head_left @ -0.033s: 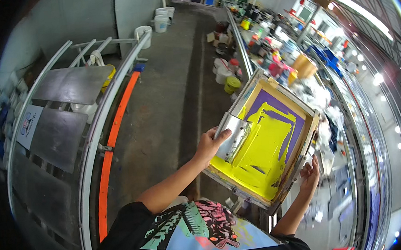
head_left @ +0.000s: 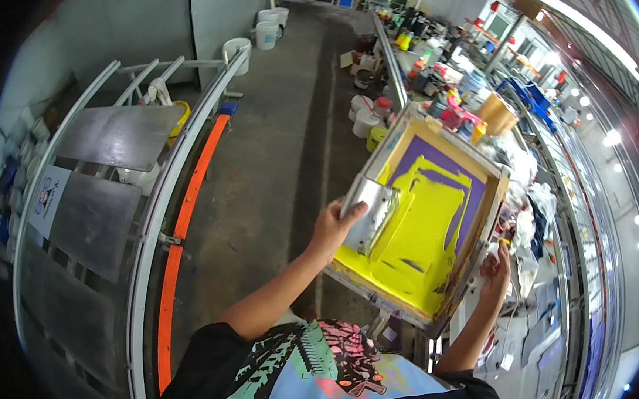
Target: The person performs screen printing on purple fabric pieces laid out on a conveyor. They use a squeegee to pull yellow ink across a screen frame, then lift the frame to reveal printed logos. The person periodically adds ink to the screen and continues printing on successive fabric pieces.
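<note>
A screen-printing frame (head_left: 495, 196) with a wooden inner border stands tilted in front of me. Thick yellow ink (head_left: 429, 229) lies over its purple mesh (head_left: 424, 152), mostly toward the near and left parts. A metal-handled squeegee (head_left: 370, 209) rests inside the frame's left side, its ink-smeared edge against the yellow. My left hand (head_left: 331, 232) is closed on the squeegee at that rim, thumb on top; its other fingers are mostly hidden. Just beyond the frame's right edge is my right hand (head_left: 495, 270), fingers partly bent and apart, with a yellow spot near one fingertip.
On the left is a metal rail with grey platens (head_left: 91, 223) and an orange bar (head_left: 187, 216). White buckets (head_left: 237, 55) stand by the wall. A long bench (head_left: 467, 78) crowded with ink containers runs along the right, with crumpled plastic (head_left: 542, 199) near the frame.
The background has shifted slightly to the right as my view turned. A yellow spot now shows at a right fingertip. My left hand stays on the squeegee.
</note>
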Available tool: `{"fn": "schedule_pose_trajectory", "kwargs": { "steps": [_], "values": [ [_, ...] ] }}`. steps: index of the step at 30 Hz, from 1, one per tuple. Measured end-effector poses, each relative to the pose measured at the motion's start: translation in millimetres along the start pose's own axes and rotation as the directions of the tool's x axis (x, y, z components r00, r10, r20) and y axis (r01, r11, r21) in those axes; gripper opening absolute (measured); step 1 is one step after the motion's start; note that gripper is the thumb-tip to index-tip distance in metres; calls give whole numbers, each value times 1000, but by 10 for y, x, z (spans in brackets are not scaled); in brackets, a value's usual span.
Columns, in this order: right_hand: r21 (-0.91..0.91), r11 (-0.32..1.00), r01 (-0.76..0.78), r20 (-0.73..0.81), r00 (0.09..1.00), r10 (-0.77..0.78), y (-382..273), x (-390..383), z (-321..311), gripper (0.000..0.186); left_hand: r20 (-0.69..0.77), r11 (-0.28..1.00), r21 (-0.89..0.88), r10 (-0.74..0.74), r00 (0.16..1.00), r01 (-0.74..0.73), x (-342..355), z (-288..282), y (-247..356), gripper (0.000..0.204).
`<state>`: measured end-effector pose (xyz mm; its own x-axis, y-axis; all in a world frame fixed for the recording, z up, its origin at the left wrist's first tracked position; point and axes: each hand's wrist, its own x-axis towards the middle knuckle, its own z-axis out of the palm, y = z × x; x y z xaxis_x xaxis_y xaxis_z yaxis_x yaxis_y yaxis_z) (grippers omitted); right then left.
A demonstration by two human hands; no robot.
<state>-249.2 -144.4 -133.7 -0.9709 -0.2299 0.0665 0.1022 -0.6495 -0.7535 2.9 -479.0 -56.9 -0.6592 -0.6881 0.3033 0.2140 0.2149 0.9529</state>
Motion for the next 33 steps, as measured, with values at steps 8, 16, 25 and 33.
{"fn": "schedule_pose_trajectory", "kwargs": {
  "steps": [8, 16, 25, 33],
  "values": [
    [-24, 993, -113, 271, 956, 115, 936, 2356, 2436, 41, -200, 963, -270, -66, 978, 10, 2541, -928, -253, 42],
    [-80, 996, -46, 119, 991, 56, 1575, 4019, 3812, 49, -157, 989, -126, -102, 982, 83, 5318, -1201, -448, 54],
    [-54, 998, -15, -129, 992, 8, 2663, 5496, 4878, 48, 141, 979, -139, -128, 982, 148, 8145, -1550, -988, 61],
    [-71, 996, 45, -195, 979, -58, 3779, 8890, 7291, 52, 135, 975, -178, -110, 985, 134, 12076, -1920, -1521, 52]
  ]
}}
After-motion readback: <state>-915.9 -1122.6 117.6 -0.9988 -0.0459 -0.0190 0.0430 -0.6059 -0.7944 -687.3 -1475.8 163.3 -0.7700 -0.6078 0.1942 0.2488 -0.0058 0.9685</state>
